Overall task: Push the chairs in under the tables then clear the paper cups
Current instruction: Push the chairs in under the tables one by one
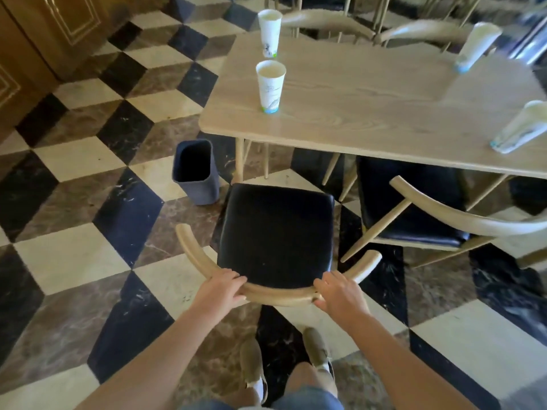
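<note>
A wooden chair with a black seat [275,232] stands in front of the light wooden table [355,119], its seat wholly outside the table's edge. My left hand [222,288] and my right hand [340,294] both grip its curved backrest rail [281,294], one at each side. A second black-seated chair [414,202] on the right sits partly under the table. Several white paper cups stand on the table: one near the front left [270,85], one at the far left [269,32], two on the right [476,45] [518,128].
A dark blue waste bin [196,170] stands on the checkered floor left of the chair, beside the table's leg. More wooden chairs [325,20] line the far side. A brown wooden door [44,39] fills the upper left. My feet [281,359] are just behind the chair.
</note>
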